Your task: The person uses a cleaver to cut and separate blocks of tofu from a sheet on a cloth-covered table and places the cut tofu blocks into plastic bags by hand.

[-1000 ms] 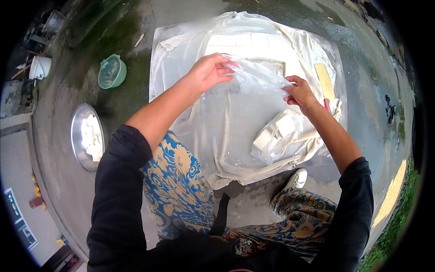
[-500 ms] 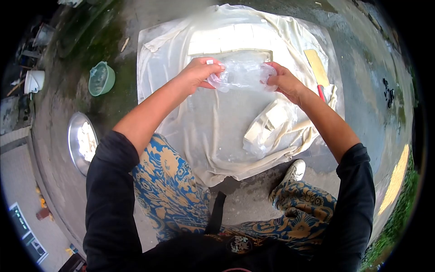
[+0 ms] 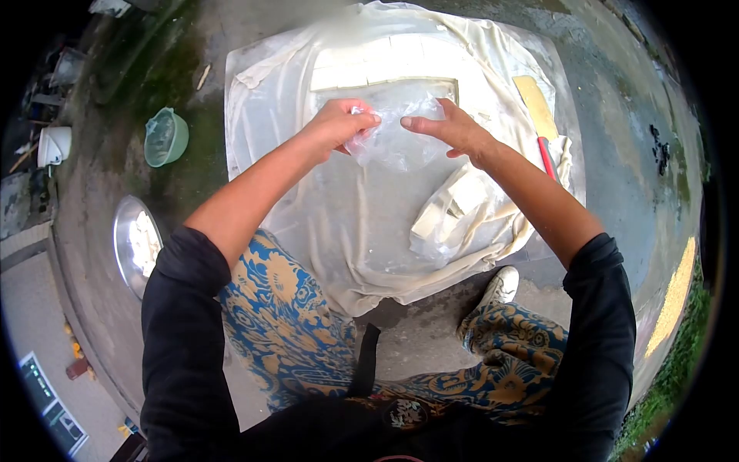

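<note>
A clear, crumpled plastic bag (image 3: 396,146) is stretched between my hands above the cloth-covered table. My left hand (image 3: 342,127) pinches its left side, fingers closed. On the other side, the thumb of my right hand (image 3: 454,131) lies across the plastic, its other fingers partly hidden behind the film. Just beyond the bag sit white blocks (image 3: 377,61) that look like cut tofu, in rows on pale cloth (image 3: 339,223). Below my right hand rests a filled clear bag (image 3: 450,212) with pale blocks inside.
At the table's right lie a flat yellowish strip (image 3: 535,108) and a red-handled tool (image 3: 546,158). On the ground to the left are a green basin (image 3: 165,138), a metal bowl (image 3: 127,266) with white pieces, and a white bucket (image 3: 54,145).
My right hand has moved left, closer to my left hand, and its thumb now points across the bag. The bag, earlier pulled out wide, is bunched and hangs lower.
</note>
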### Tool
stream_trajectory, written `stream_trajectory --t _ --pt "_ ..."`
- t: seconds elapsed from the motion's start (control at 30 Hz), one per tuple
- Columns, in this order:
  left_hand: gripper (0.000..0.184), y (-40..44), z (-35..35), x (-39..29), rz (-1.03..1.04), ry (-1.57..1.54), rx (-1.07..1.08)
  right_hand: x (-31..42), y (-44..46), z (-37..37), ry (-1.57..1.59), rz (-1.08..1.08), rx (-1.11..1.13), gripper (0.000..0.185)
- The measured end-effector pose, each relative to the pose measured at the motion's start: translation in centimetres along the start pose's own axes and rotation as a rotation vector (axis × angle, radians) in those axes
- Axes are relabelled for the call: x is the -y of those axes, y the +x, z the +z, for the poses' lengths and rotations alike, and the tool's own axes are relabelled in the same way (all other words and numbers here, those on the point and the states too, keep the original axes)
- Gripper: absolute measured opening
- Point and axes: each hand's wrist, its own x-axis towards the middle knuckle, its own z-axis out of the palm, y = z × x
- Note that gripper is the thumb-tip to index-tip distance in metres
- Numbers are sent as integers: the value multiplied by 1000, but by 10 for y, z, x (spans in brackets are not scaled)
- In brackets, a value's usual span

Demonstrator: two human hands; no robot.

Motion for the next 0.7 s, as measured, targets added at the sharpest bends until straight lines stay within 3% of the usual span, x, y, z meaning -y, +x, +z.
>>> stream_trajectory --t 0.07,0.17,0.2,0.27,0.3,0.37,0.4,0.47,0.5,0.57,0.63,0.7 --pt "18 -1 1 0 -19 103 41 -20 27 9 -402 -174 -160 99" --pt "18 9 1 12 -79 187 44 -47 47 0 -530 -220 -284 88" --pt "18 11 3 17 -80 188 49 -46 41 -4 -529 -214 -286 88" --pt "15 13 3 23 -78 184 26 -37 22 -11 -392 -13 -20 80" --pt "15 13 5 23 -79 186 27 -38 21 -9 -390 -12 -19 80" --pt "17 13 11 24 -79 235 39 -38 19 0 -625 -273 -178 65" --pt "17 15 14 26 -81 235 42 -31 11 2 -624 -270 -177 65" --pt "19 17 18 27 -67 283 36 -13 -11 3 -557 -573 -399 45" --pt "19 16 19 28 -70 282 37 -15 -16 6 -556 -570 -397 45" --pt "20 14 24 28 -36 300 17 -21 -25 10 -866 -1309 -295 31" --pt "23 15 26 28 -18 381 24 -30 -23 14 -1009 -1383 -256 32" --pt "26 17 22 30 -3 463 26 -33 -20 12 -1166 -1595 -233 43"
